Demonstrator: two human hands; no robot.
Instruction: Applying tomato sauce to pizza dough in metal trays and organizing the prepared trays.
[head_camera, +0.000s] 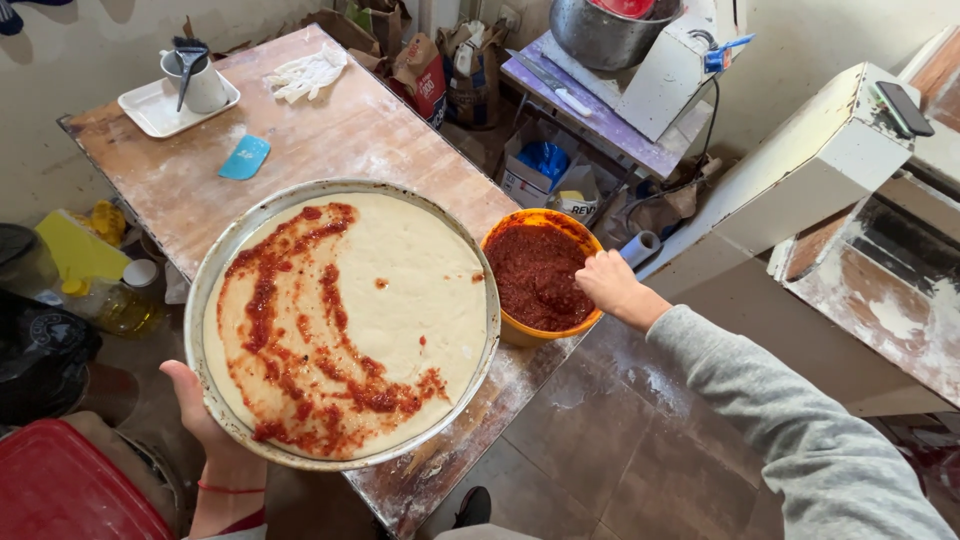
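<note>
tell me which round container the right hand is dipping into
The orange bowl of red sauce; the right hand reaches over its rim. The steel bowl and white cup sit far off, untouched.

White tray (150, 112) with cup (205, 88), blue scraper (246, 158), oil bottle (125, 300)

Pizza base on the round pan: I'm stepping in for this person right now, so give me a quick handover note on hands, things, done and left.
Left hand: holds the round metal pan by its near-left rim, over the wooden table.
Right hand: reaching into the orange bowl of red sauce at the table's right edge; any tool in it is hidden.
Done: sauce smeared in a curved band over the left and lower part of the dough.
Left: the centre and right of the dough are bare.
</note>
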